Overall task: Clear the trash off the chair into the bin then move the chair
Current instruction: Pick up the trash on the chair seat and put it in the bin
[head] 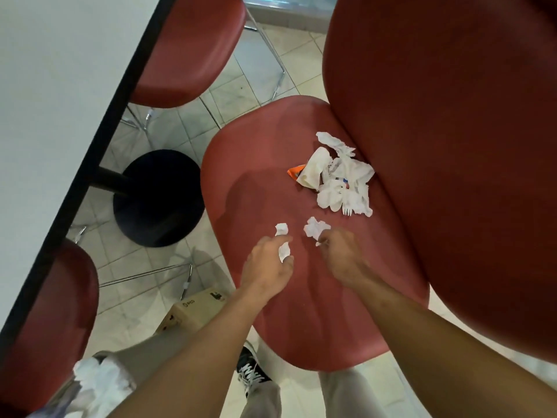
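Pinches a paper scrap (pixel 284 252) with left grip (pixel 268 267), tissue wad (pixel 315 228) with right grip (pixel 340 257), mid-frame; likely soft, weightless, fine to bunch anywhere.

There are three red chairs (pixel 256 176) (pixel 187 49) (pixel 51 312); one table (pixel 60 70); two hands (pixel 265 267) (pixel 340 254); three paper wads (pixel 281 229) (pixel 284 251) (pixel 315 226); one napkin heap (pixel 346 176); one plastic fork (pixel 347 211); one cardboard box (pixel 196 309).

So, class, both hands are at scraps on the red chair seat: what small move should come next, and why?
Probably the left hand scoops the loose tissue wad beside its fingers: it pinches one scrap, and the right hand grips a crumpled tissue.
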The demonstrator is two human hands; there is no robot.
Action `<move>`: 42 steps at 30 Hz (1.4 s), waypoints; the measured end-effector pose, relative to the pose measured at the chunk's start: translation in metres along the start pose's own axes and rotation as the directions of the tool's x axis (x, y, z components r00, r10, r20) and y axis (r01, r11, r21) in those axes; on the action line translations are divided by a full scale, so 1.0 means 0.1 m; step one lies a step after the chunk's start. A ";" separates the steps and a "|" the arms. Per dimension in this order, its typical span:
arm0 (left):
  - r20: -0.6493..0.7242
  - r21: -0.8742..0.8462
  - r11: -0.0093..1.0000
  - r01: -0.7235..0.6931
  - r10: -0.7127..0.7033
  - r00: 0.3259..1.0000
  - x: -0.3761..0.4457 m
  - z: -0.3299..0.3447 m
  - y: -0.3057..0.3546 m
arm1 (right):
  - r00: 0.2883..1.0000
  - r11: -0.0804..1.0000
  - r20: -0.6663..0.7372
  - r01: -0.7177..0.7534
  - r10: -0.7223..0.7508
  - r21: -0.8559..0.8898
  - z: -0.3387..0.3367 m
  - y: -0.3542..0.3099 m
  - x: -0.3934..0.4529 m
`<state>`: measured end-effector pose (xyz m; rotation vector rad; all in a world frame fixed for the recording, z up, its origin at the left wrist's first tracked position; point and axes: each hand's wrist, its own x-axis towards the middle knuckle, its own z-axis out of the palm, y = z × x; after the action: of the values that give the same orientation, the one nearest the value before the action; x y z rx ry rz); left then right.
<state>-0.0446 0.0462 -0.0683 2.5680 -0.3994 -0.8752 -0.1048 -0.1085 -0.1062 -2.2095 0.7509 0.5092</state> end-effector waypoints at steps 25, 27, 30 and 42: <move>-0.398 -0.433 0.882 0.189 -0.374 0.837 -2.73 -1.01 -2.23 | 0.917 0.925 0.156 0.377 -0.367 -0.045 1.46 -2.10 -2.17; -0.410 -0.458 0.862 0.219 -0.423 0.808 -2.90 -1.04 -2.48 | 0.899 0.911 0.197 0.409 -0.392 -0.054 1.69 -2.29 -2.28; -0.444 -0.475 0.845 0.248 -0.473 0.761 -3.11 -1.05 -2.79 | 0.877 0.894 0.246 0.442 -0.413 -0.074 1.97 -2.51 -2.43; -0.370 -0.565 0.719 0.404 -0.659 0.655 -3.41 -0.70 -3.45 | 0.834 0.850 0.315 0.510 -0.452 -0.132 2.79 -3.00 -2.62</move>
<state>-0.2131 0.5011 0.0023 2.3528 0.7262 -0.2748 -0.1418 0.3618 0.0127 -2.3436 -0.0278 0.6350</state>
